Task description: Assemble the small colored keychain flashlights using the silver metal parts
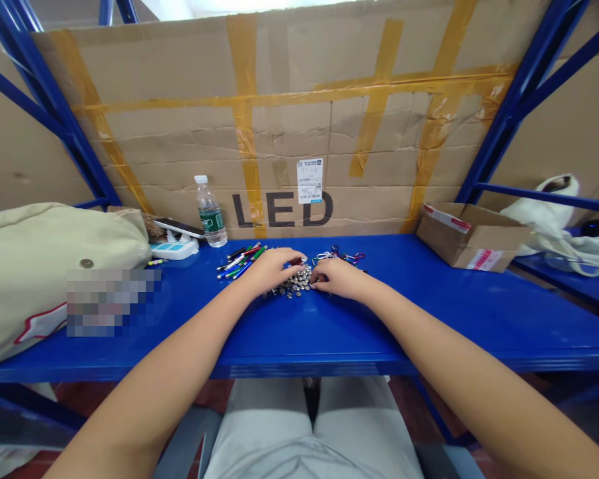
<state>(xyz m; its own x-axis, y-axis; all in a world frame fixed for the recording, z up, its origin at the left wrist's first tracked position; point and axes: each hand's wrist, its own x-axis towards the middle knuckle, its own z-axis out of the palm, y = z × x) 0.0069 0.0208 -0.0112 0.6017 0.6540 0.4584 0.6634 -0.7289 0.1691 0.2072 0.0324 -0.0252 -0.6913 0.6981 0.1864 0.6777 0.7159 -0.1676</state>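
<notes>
A heap of small silver metal discs point(295, 282) lies on the blue shelf point(329, 326) in front of me. My left hand point(272, 267) rests on the heap's left side, fingers curled over the pieces. My right hand point(335, 276) sits at the heap's right edge, fingertips pinched into the discs. What either hand holds is too small to make out. A bunch of coloured pen-like sticks point(239, 261) lies just left of my left hand. A cluster of coloured clips and rings point(340, 255) lies behind my right hand.
A water bottle point(210, 211), a phone point(178, 228) and a white power strip point(174, 249) stand at the back left. A beige bag point(50, 266) fills the left end. An open cardboard box point(466, 236) sits right. A taped cardboard wall point(299, 126) closes the back.
</notes>
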